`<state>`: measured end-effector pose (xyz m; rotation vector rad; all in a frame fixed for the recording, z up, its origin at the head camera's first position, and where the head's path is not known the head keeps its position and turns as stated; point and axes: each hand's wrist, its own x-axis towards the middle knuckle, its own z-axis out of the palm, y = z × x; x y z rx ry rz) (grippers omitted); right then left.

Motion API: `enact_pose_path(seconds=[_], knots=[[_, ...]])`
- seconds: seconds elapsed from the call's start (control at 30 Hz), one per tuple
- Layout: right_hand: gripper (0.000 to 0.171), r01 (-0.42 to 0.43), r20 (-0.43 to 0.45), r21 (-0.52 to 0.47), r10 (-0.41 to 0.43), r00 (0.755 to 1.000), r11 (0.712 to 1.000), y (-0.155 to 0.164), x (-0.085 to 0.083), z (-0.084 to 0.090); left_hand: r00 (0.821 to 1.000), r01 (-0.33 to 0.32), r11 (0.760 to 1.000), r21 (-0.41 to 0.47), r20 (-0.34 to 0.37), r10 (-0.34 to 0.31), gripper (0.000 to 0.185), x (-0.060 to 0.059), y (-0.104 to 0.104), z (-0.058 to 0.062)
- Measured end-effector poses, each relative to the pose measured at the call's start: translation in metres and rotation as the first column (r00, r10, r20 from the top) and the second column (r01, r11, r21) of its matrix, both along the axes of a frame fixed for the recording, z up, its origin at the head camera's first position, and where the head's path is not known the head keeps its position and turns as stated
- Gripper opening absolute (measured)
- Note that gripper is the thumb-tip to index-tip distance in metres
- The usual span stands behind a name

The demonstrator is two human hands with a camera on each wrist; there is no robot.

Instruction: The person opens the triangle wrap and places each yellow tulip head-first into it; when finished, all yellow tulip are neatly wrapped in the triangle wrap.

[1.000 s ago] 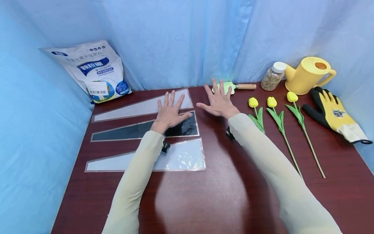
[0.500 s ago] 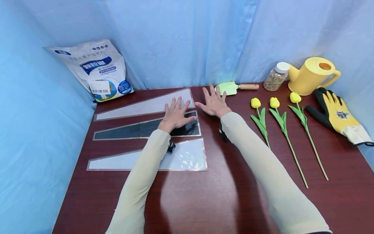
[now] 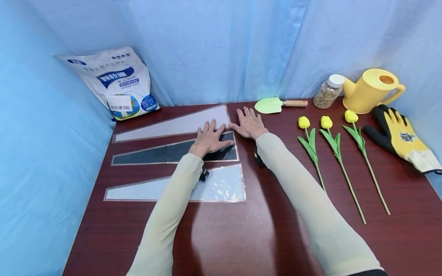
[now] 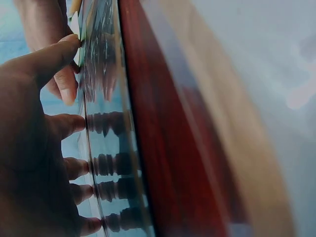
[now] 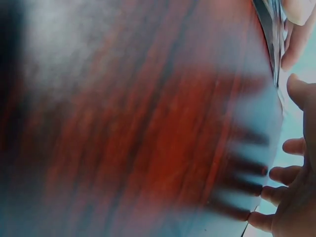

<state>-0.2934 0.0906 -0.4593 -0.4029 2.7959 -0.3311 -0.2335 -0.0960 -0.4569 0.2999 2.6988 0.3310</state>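
in the head view, the left hand (image 3: 210,142) is laid, fingers spread, over the dark panel (image 3: 152,154) and onto the upper white panel (image 3: 172,126). the right hand (image 3: 250,125), also spread, is placed beside that panel's right edge, and bench (image 3: 238,237) is seen toward the tulips (image 3: 334,147). in the left wrist view, glossy panel is touched by fingertips (image 4: 77,169). in the right wrist view, firm bench contact cannot be told.

On one bench (image 3: 235,234): three tapered panels (image 3: 162,153), three yellow tulips (image 3: 335,145), one trowel (image 3: 272,105), one lidded jar (image 3: 327,94), one watering can (image 3: 367,94), one glove (image 3: 402,134), one printed bag (image 3: 115,84).
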Motion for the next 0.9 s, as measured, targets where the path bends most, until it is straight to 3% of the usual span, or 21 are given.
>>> enact_pose_path(seconds=[0.2,0.37,0.67,0.9], knots=[[0.08,0.014,-0.023,0.041,-0.013,1.0,0.999,-0.003,-0.001,0.001,1.0,-0.005,1.0,-0.007,-0.012,0.005,0.086,0.001,0.001,0.002],[0.076,0.064,-0.053,0.016,-0.063,0.997,0.998,-0.006,-0.001,0.002,1.0,-0.005,1.0,-0.002,-0.009,0.005,0.085,0.002,0.001,0.006],[0.063,0.205,-0.085,-0.124,-0.216,0.973,0.971,-0.018,0.0,-0.004,1.0,0.001,1.0,0.005,-0.01,-0.001,0.085,0.0,0.0,0.003],[0.032,0.246,-0.103,-0.297,-0.287,0.952,0.923,-0.025,0.004,-0.01,1.0,-0.002,0.999,0.038,-0.007,0.002,0.085,0.0,-0.003,0.001]])
